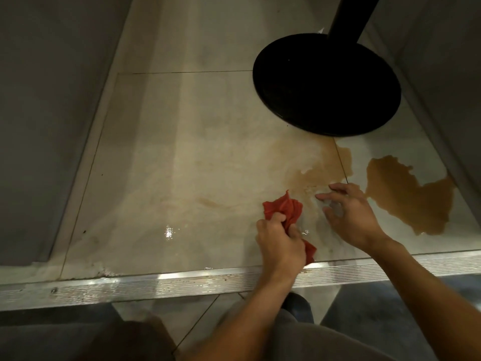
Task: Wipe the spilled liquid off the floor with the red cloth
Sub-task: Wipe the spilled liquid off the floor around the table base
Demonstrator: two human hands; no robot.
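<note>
A brown spilled liquid [408,194] lies in a thick puddle on the pale floor tiles at the right. A thinner smear of it [320,170] spreads left, up to the table base. My left hand [281,246] grips the bunched red cloth [285,208], and the cloth's upper part rests on the wet floor just left of the smear. Beside the cloth, my right hand [348,214] hovers over the wet tile with its fingers spread and bent, holding nothing.
A black round table base [328,87] with its pole stands just behind the spill. Grey walls [39,126] close in the left and right sides. A ribbed metal threshold strip [182,282] runs across in front of my knees.
</note>
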